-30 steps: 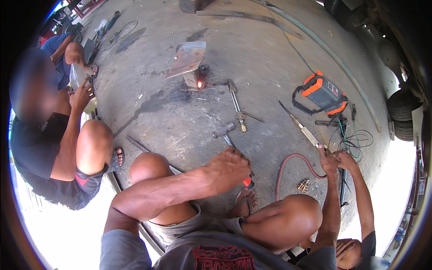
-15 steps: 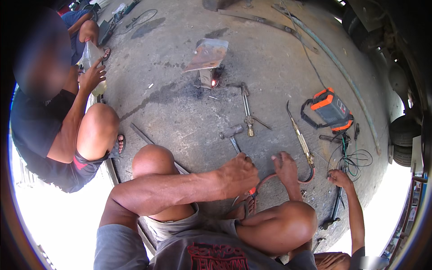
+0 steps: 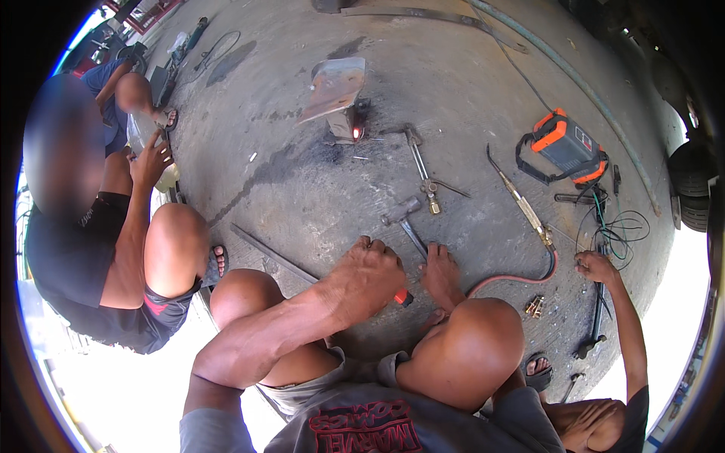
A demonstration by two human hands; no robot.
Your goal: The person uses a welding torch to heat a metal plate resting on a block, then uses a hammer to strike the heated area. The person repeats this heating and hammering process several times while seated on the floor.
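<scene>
My left hand is closed in a fist above the concrete. An orange-and-black handle end sticks out below it; the rest of that tool is hidden. Ahead of my right knee, my right hand reaches low with bent fingers over the shaft of a hammer. The hammer's metal head points away from me, and its grip is covered by the hand. Beyond it lies a cutting torch. Farther right, a brass-bodied welding torch rests with a red hose curving back toward me.
A metal block with a glowing spot stands ahead under a tilted plate. An orange-and-grey machine with tangled cables sits right. Another person's hand works there. At left, a crouching person holds a clear bottle. A flat bar lies ahead-left.
My left hand has shifted left with the orange-and-black handle. My right hand has moved left onto the hammer's shaft. The view has turned slightly, and the person at right has moved little.
</scene>
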